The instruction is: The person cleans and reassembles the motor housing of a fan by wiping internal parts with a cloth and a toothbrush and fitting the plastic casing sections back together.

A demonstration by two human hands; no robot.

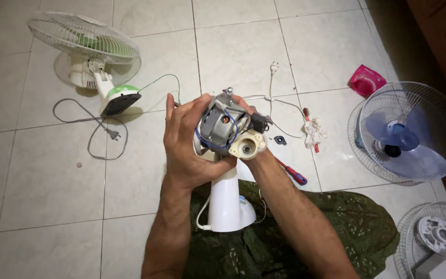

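A bare fan motor (222, 126) with grey metal housing, blue wires and a cream gearbox end (247, 146) is held above the tiled floor in the middle of the head view. My left hand (184, 142) wraps around its left side. My right hand (256, 147) comes from below right and grips the motor's far side, mostly hidden behind it. The motor sits on a white plastic fan stand (229, 199) that rests over my green-patterned lap.
A green-and-white fan (91, 49) lies at the upper left with its grey cord and plug (113, 135). A blue-bladed fan in a wire guard (409, 132) is at the right. A red-and-blue screwdriver (294, 174), white rag (314, 132), pink pouch (366, 80) lie on the tiles.
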